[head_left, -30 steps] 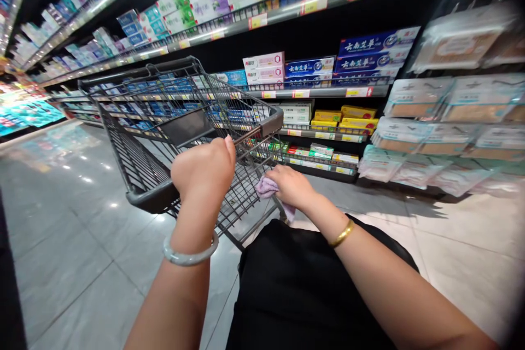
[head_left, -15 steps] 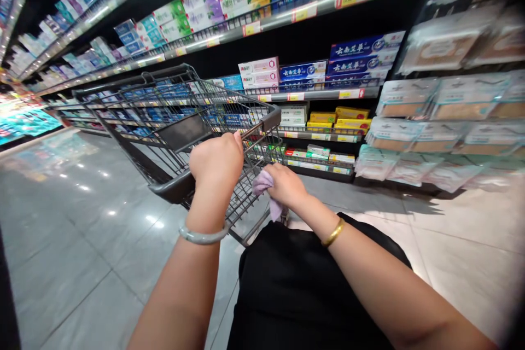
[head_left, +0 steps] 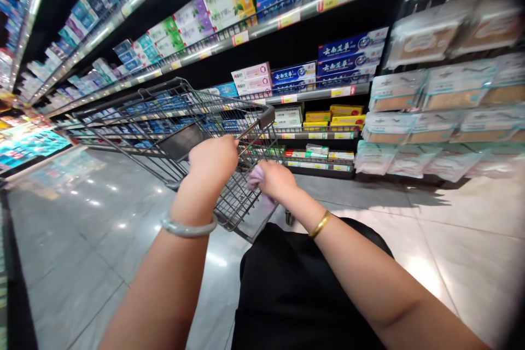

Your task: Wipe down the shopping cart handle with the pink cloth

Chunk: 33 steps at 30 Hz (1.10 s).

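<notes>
A dark grey wire shopping cart (head_left: pixel 184 141) stands tilted in view right in front of me. My left hand (head_left: pixel 214 158) is closed around the cart's near top edge, its fingers mostly hidden behind the back of the hand. Lower and to the right, my right hand (head_left: pixel 279 179) grips a crumpled light purple cloth (head_left: pixel 256 176) at the cart's near wire side. Part of the cloth hangs below the fingers. Whether the cloth touches the wires, I cannot tell. The cart's basket shows bare wire at its lower part.
Shelves (head_left: pixel 262 23) of boxed toothpaste run along the far side of the cart. Plastic-bagged goods (head_left: pixel 443 90) hang on a rack at the right. Grey floor tiles (head_left: pixel 74 262) stretch out at the left. A cart wheel (head_left: pixel 289 217) shows beside my black clothing (head_left: pixel 283 290).
Both hands have shifted slightly left in view, and the cart's near corner with them. The right hand keeps hold of the cloth, and the left stays closed on the cart edge.
</notes>
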Each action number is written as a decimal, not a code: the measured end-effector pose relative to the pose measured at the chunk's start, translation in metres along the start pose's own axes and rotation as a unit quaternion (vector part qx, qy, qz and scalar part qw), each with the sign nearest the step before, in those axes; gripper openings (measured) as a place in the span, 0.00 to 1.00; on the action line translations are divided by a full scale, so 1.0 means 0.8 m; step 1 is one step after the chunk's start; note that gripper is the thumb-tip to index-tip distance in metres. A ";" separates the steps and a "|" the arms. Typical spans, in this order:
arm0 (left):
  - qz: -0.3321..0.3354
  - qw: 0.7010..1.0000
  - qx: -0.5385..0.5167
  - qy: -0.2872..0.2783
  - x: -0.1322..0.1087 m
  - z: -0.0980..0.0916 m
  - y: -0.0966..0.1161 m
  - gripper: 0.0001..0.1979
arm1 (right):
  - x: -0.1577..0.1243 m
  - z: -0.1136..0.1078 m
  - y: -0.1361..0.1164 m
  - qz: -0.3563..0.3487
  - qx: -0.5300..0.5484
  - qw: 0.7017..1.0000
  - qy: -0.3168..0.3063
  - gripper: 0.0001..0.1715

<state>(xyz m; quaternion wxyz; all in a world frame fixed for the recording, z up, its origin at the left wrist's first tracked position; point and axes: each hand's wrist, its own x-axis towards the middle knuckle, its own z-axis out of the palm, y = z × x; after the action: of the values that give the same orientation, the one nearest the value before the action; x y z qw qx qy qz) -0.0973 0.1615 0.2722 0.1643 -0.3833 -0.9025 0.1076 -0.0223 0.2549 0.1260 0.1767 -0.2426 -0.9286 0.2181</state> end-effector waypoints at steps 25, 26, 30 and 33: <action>-0.084 0.994 0.067 0.017 -0.058 0.019 -0.050 0.25 | 0.036 -0.022 -0.045 -0.082 0.275 0.900 0.327 0.30; -0.089 0.994 0.064 0.021 -0.058 0.019 -0.050 0.25 | 0.036 -0.023 -0.044 -0.060 0.276 0.898 0.338 0.30; -0.081 0.994 0.063 0.033 -0.056 0.021 -0.052 0.24 | 0.024 -0.029 -0.059 -0.136 0.246 0.906 0.317 0.34; -0.070 0.995 0.069 0.032 -0.056 0.022 -0.053 0.25 | 0.017 -0.035 -0.065 -0.199 0.219 0.922 0.252 0.34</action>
<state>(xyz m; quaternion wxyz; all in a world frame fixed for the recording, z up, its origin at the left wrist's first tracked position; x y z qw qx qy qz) -0.1026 0.0985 0.2597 0.2262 -0.3099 -0.9120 0.1453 -0.0409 0.2296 0.1779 0.4930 -0.0554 -0.8118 0.3080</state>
